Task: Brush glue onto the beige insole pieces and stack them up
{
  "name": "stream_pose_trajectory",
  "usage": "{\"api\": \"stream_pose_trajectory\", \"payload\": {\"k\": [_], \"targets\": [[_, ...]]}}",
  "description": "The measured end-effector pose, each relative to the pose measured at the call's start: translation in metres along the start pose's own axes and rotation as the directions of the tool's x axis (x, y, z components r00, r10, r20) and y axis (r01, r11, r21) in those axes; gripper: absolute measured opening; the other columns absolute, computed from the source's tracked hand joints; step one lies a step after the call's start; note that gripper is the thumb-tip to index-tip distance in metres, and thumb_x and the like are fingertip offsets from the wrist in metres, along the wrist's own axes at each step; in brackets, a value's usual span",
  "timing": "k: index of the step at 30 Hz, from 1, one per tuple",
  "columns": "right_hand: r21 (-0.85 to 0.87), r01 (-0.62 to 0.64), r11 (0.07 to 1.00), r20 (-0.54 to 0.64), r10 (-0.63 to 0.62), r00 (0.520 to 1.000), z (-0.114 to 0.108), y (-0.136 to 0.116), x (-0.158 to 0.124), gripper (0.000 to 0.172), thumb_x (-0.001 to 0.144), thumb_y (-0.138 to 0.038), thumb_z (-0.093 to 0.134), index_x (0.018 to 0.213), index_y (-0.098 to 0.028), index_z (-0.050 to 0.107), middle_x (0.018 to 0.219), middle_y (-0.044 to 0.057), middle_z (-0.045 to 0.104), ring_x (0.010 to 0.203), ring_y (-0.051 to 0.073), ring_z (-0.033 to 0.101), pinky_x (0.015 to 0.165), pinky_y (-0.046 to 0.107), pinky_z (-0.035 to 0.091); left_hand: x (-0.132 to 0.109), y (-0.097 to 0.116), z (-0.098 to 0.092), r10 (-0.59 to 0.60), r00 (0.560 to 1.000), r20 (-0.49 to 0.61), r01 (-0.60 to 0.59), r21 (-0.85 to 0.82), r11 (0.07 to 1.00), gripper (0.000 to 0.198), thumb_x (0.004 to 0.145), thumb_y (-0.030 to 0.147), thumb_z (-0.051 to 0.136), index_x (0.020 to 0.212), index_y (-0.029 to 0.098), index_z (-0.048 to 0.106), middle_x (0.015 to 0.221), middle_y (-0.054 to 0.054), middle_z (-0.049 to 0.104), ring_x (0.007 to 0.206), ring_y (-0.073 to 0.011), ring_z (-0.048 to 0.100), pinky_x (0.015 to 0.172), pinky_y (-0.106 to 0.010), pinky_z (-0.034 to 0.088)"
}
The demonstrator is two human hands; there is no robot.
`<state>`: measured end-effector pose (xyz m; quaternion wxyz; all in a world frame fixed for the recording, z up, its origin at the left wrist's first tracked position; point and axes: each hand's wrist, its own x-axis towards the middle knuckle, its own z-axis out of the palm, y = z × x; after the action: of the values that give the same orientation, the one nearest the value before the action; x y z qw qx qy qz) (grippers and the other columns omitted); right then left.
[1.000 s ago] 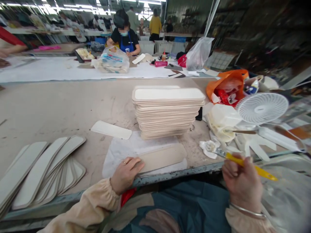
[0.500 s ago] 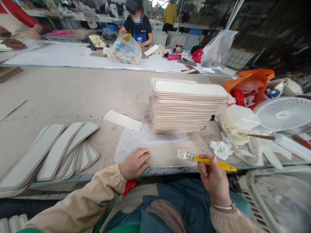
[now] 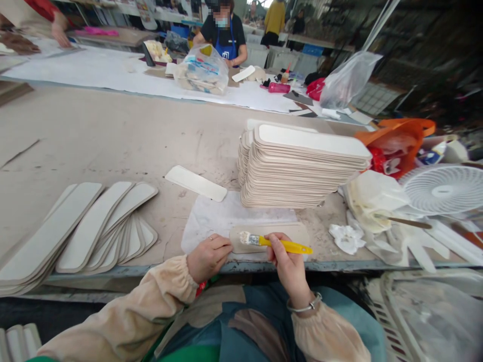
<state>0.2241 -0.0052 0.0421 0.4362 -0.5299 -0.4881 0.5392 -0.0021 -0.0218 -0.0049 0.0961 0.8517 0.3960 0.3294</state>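
A beige strip with rounded ends [image 3: 279, 236] lies flat near the table's front edge, on a sheet of white paper [image 3: 204, 213]. At its left end is my left hand [image 3: 211, 256], fingers bent and pressed together against the edge of the strip. My right hand [image 3: 289, 264] grips the yellow handle of a paintbrush [image 3: 281, 245]. The brush's pale, coated bristles are over the left part of the strip; whether they touch it I cannot tell. Behind the strip rises a tall stack of similar white-faced pieces [image 3: 302, 171]. One loose white piece [image 3: 196, 183] rests left of the stack.
Fanned white pieces [image 3: 79, 231] cover the table's left front. At the right are a crumpled tissue [image 3: 346, 238], a pale plastic container [image 3: 377, 193], a white fan grille [image 3: 445, 188] and an orange bag [image 3: 407, 133]. A co-worker [image 3: 226, 40] works at the far table.
My right hand has carried the paintbrush leftward along the strip, from its right part to its left part. My left hand stays at the left end. The view has shifted slightly.
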Motion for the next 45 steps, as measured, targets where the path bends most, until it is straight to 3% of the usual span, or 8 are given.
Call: {"api": "stream_pose_trajectory", "payload": {"k": [5, 10, 24, 29, 33, 37, 41, 45], "targets": [[-0.106, 0.022, 0.994, 0.063, -0.016, 0.998, 0.018, 0.005, 0.011, 0.034, 0.089, -0.051, 0.052, 0.086, -0.018, 0.058, 0.051, -0.005, 0.049, 0.047, 0.01, 0.044, 0.047, 0.022, 0.035, 0.003, -0.001, 0.001, 0.005, 0.999, 0.051, -0.006, 0.021, 1.0, 0.022, 0.089, 0.011, 0.046, 0.094, 0.016, 0.067, 0.091, -0.007, 0.069, 0.08, -0.0152, 0.06, 0.074, -0.03, 0.052], [-0.177, -0.013, 0.984, -0.016, 0.01, 1.0, 0.014, 0.005, 0.016, 0.032, 0.087, -0.05, 0.053, 0.083, -0.018, 0.059, 0.049, -0.005, 0.049, 0.045, 0.011, 0.045, 0.046, 0.023, 0.035, 0.003, 0.0, 0.0, 0.0, 0.997, 0.074, -0.002, 0.034, 0.999, 0.02, 0.09, 0.012, 0.047, 0.094, 0.016, 0.067, 0.09, -0.008, 0.069, 0.079, -0.0155, 0.06, 0.073, -0.03, 0.051], [-0.487, -0.114, 0.866, -0.396, -0.103, 0.913, -0.097, -0.001, 0.028, 0.038, 0.085, -0.053, 0.051, 0.072, -0.019, 0.06, 0.048, -0.004, 0.051, 0.049, 0.013, 0.049, 0.058, 0.027, 0.039, 0.0, -0.005, 0.004, 0.035, 0.999, 0.017, -0.035, 0.009, 0.999, 0.017, 0.087, 0.01, 0.053, 0.096, 0.015, 0.066, 0.091, -0.008, 0.069, 0.079, -0.016, 0.06, 0.071, -0.029, 0.052], [-0.548, -0.07, 0.834, -0.433, -0.211, 0.876, -0.116, -0.001, 0.027, 0.043, 0.083, -0.058, 0.052, 0.067, -0.019, 0.059, 0.047, -0.002, 0.051, 0.051, 0.015, 0.051, 0.061, 0.029, 0.04, 0.001, -0.005, 0.003, 0.03, 0.999, 0.022, -0.031, 0.012, 0.999, 0.018, 0.087, 0.01, 0.053, 0.096, 0.016, 0.067, 0.089, -0.007, 0.069, 0.078, -0.0156, 0.06, 0.07, -0.029, 0.052], [-0.342, 0.019, 0.94, -0.422, -0.171, 0.89, -0.093, -0.003, 0.016, 0.038, 0.084, -0.055, 0.055, 0.083, -0.017, 0.061, 0.05, -0.004, 0.047, 0.048, 0.013, 0.045, 0.051, 0.026, 0.036, 0.002, -0.003, 0.003, 0.026, 0.999, 0.024, -0.026, 0.014, 1.0, 0.017, 0.086, 0.011, 0.052, 0.093, 0.016, 0.067, 0.087, -0.007, 0.069, 0.076, -0.0155, 0.061, 0.069, -0.029, 0.053], [-0.047, 0.006, 0.999, -0.213, -0.016, 0.977, -0.038, -0.002, 0.003, 0.034, 0.086, -0.052, 0.054, 0.089, -0.018, 0.059, 0.052, -0.006, 0.046, 0.044, 0.009, 0.038, 0.043, 0.022, 0.029, 0.004, -0.001, 0.004, 0.027, 1.0, 0.01, -0.027, 0.018, 0.999, 0.017, 0.087, 0.011, 0.052, 0.091, 0.016, 0.067, 0.084, -0.008, 0.07, 0.075, -0.0156, 0.062, 0.07, -0.03, 0.053], [-0.009, -0.03, 0.999, -0.032, 0.03, 0.999, 0.008, 0.005, 0.0, 0.035, 0.087, -0.053, 0.053, 0.088, -0.018, 0.058, 0.051, -0.006, 0.048, 0.043, 0.01, 0.04, 0.043, 0.023, 0.032, 0.004, 0.0, 0.003, 0.022, 0.999, 0.044, -0.023, 0.03, 0.999, 0.02, 0.088, 0.012, 0.049, 0.093, 0.016, 0.068, 0.083, -0.008, 0.069, 0.074, -0.0154, 0.062, 0.069, -0.03, 0.053], [-0.065, -0.029, 0.997, 0.017, 0.03, 0.999, 0.019, 0.012, 0.001, 0.033, 0.087, -0.052, 0.053, 0.085, -0.019, 0.056, 0.05, -0.006, 0.049, 0.044, 0.011, 0.044, 0.045, 0.024, 0.034, 0.004, -0.001, 0.003, 0.015, 0.998, 0.065, -0.017, 0.026, 1.0, 0.019, 0.088, 0.012, 0.049, 0.093, 0.016, 0.067, 0.084, -0.008, 0.069, 0.074, -0.0155, 0.061, 0.069, -0.03, 0.053]]}}
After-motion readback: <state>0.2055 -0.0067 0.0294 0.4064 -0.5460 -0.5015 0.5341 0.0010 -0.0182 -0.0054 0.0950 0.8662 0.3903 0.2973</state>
